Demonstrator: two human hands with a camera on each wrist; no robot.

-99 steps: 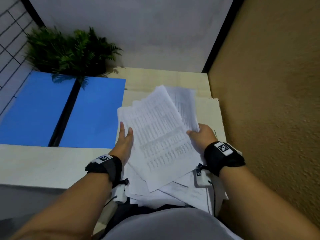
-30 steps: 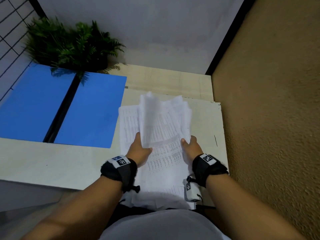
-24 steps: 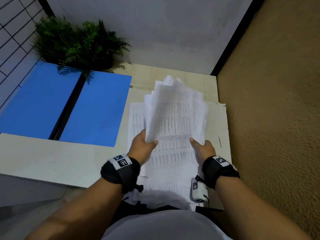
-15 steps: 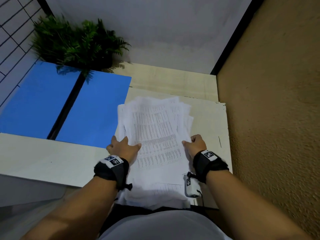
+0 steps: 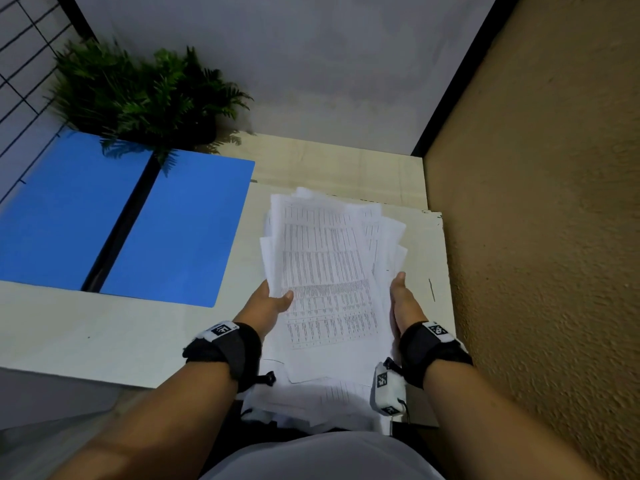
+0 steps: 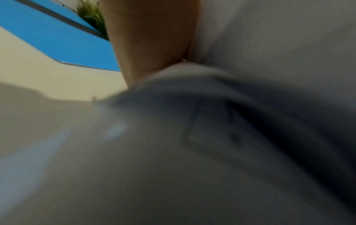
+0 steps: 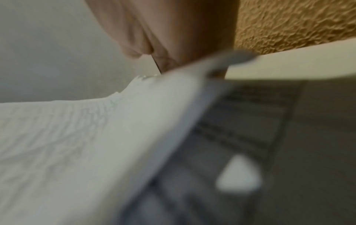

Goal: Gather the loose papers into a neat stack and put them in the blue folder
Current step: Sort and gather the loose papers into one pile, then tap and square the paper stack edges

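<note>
A bundle of white printed papers (image 5: 325, 271) is raised off the desk, its sheets still fanned unevenly at the far end. My left hand (image 5: 273, 301) grips its left edge, thumb on top and fingers hidden underneath. My right hand (image 5: 401, 299) holds the right edge, thumb along the side and fingers out of sight below. More loose sheets (image 5: 311, 400) lie under the bundle at the desk's near edge. The blue folder (image 5: 180, 230) lies open and flat to the left. Both wrist views are blurred; the right one shows paper (image 7: 77, 137) under the palm.
A green potted plant (image 5: 145, 98) stands behind the folder at the back left. A rough tan wall (image 5: 540, 237) runs close along the right of the pale desk (image 5: 104, 341). A white wall closes the back.
Half a second ago both hands lay flat on the papers on the desk. Now they hold the bundle by its sides and have lifted it.
</note>
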